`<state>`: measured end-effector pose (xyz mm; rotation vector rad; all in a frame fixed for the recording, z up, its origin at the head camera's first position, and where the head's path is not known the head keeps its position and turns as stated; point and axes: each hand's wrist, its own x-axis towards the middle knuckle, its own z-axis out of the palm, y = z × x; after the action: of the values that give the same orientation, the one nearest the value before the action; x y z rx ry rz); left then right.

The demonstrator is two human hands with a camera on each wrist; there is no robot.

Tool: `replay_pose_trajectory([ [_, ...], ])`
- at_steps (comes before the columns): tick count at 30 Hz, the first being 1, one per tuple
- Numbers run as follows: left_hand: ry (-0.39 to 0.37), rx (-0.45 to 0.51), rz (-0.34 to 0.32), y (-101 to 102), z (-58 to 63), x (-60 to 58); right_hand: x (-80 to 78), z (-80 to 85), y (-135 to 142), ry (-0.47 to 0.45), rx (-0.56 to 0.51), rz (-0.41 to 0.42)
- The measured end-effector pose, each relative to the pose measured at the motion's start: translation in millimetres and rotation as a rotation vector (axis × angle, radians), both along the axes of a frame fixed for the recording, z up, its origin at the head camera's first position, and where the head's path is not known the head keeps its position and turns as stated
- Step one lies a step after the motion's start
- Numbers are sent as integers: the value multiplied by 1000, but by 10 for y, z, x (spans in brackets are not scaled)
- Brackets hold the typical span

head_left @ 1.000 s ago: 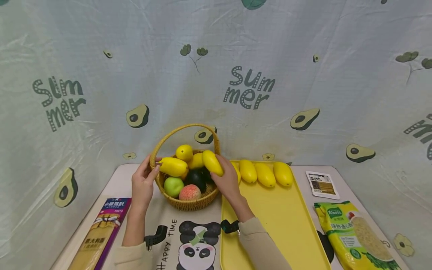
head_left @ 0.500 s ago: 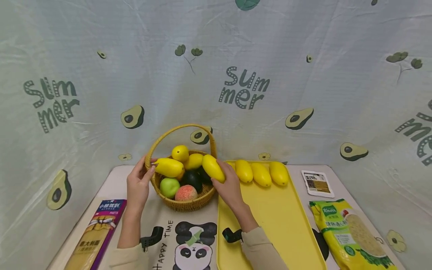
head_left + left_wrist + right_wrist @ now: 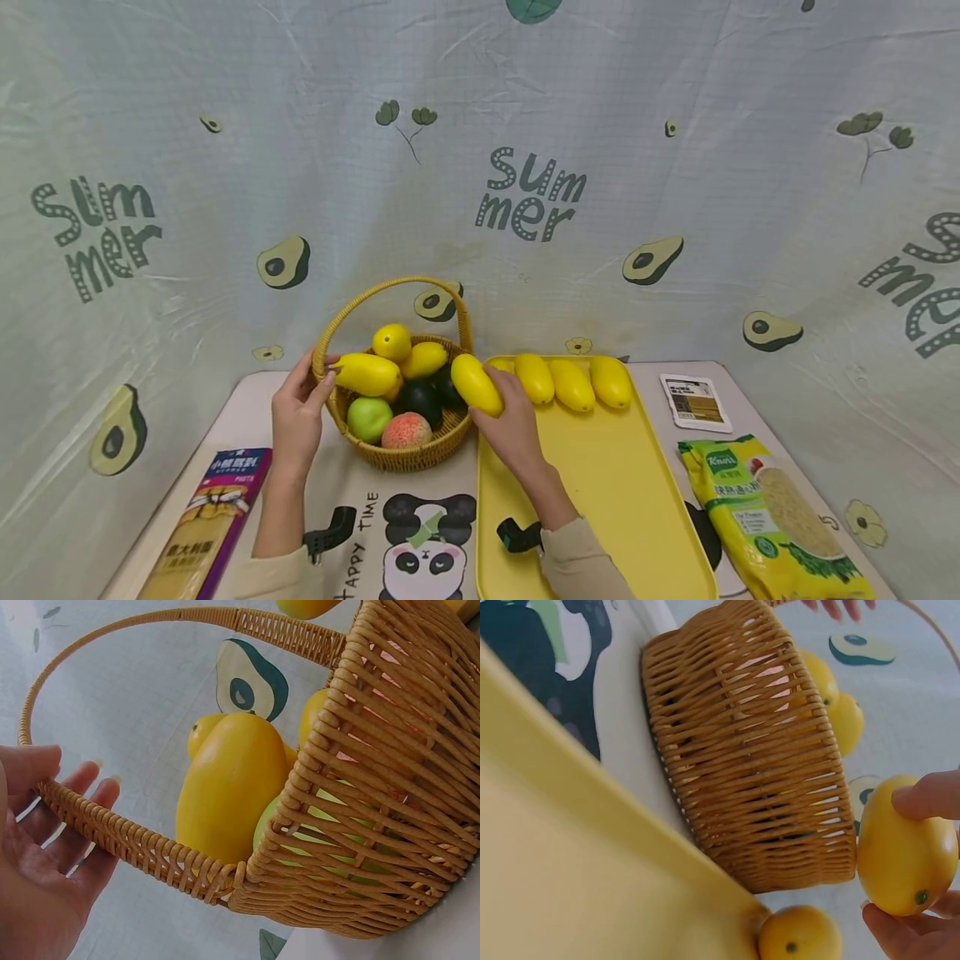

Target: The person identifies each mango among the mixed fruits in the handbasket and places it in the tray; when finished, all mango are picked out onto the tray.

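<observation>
My left hand holds the side of the handle of a wicker basket, thumb on one side and fingers behind it. My right hand pinches a yellow mango between thumb and fingers, at the basket's right rim. Inside the basket lie several more mangoes, a green apple, a pinkish peach and dark fruit. One mango stands close to the left side of the handle in the left wrist view.
Right of the basket is a yellow tray, with a row of mangoes along its far edge. A pasta pack lies at the left. A Knorr bag and a small white pack lie at the right. A printed curtain hangs behind.
My right hand has brought the mango slightly down, from over the basket to its right rim. My left hand keeps its hold on the handle. The whole view has shifted a little.
</observation>
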<state>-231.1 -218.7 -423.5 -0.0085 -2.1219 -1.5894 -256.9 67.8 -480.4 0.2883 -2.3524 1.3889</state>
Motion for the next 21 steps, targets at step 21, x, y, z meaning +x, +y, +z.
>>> replay_pose_trajectory([
  [21,-5,14,-11,-8,-20,-29,424,-120,335,-74,125,-61],
])
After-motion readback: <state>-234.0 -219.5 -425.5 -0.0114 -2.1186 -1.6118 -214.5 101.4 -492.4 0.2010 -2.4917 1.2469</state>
